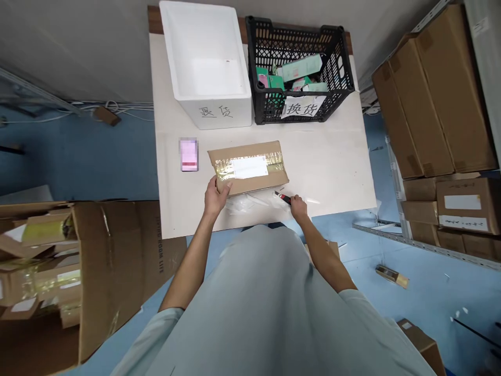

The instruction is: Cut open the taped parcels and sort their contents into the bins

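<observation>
A taped cardboard box point(254, 184) with a white label point(249, 167) lies in the middle of the white table point(329, 162). My left hand point(216, 197) grips its near left corner, thumb on top. In my right hand point(299, 207) is a box cutter point(283, 198), dark with some red, its tip pointing left toward the box's near right side. Clear crumpled plastic point(250, 203) lies along the table's front edge, just below the box. Whether the cutter's tip touches the box or the plastic, I cannot tell.
A white foam box point(225, 112) and a black crate point(266, 107) holding green cartons stand at the back. A phone-like pink item point(189, 155) lies on the left. A large carton point(117, 261) of parcels stands at left; stacked boxes point(426, 104) fill the right-hand shelf.
</observation>
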The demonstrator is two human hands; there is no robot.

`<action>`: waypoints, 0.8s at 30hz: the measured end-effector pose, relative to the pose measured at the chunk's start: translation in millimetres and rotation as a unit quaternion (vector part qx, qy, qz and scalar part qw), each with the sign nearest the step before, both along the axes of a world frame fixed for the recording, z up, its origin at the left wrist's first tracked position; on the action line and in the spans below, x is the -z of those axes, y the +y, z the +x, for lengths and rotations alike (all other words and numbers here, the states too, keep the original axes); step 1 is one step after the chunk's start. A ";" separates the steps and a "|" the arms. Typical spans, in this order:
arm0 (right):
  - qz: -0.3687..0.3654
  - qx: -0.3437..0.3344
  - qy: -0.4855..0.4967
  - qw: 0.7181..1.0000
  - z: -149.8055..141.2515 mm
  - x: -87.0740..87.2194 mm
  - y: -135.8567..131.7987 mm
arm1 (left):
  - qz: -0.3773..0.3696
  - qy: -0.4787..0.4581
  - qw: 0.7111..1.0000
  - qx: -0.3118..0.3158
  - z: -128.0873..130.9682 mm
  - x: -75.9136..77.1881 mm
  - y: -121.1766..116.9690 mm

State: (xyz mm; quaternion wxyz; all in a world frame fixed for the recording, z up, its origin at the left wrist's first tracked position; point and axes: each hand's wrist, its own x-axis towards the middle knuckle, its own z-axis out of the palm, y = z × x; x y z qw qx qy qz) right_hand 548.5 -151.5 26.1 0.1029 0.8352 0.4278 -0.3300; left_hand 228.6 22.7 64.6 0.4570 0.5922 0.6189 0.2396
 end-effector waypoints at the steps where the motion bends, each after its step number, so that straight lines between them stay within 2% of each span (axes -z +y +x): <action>1: -0.001 0.002 0.005 1.000 2.6 1.6 2.0 | 0.000 -0.006 1.000 0.000 0.7 -1.9 -0.4; 4: 0.005 0.020 0.019 1.000 18.3 4.5 10.9 | -0.007 -0.013 1.000 -0.006 4.7 -9.3 -0.5; 8: 0.044 0.066 0.018 0.997 58.2 3.7 25.6 | -0.020 -0.001 1.000 -0.015 12.6 -21.6 2.6; 14: 0.133 0.161 -0.006 0.978 137.2 -5.1 41.3 | -0.042 0.023 0.999 -0.020 20.2 -35.3 6.7; 17: 0.198 0.177 0.039 0.963 154.7 -9.4 52.4 | -0.042 0.024 0.999 -0.016 27.3 -34.8 7.5; 19: 0.252 0.171 0.127 0.944 152.0 -11.9 62.2 | -0.041 0.015 0.999 -0.007 41.3 -31.6 7.2; 21: 0.305 0.158 0.226 0.912 145.2 -15.3 70.9 | -0.043 0.007 0.999 0.005 65.4 -27.4 5.5; 22: 0.324 0.150 0.256 0.898 143.4 -17.7 73.6 | -0.044 0.005 0.999 0.013 80.9 -25.4 3.9; 24: 0.346 0.141 0.262 0.890 148.1 -24.1 73.1 | -0.044 0.009 0.999 0.030 116.0 -22.3 -0.7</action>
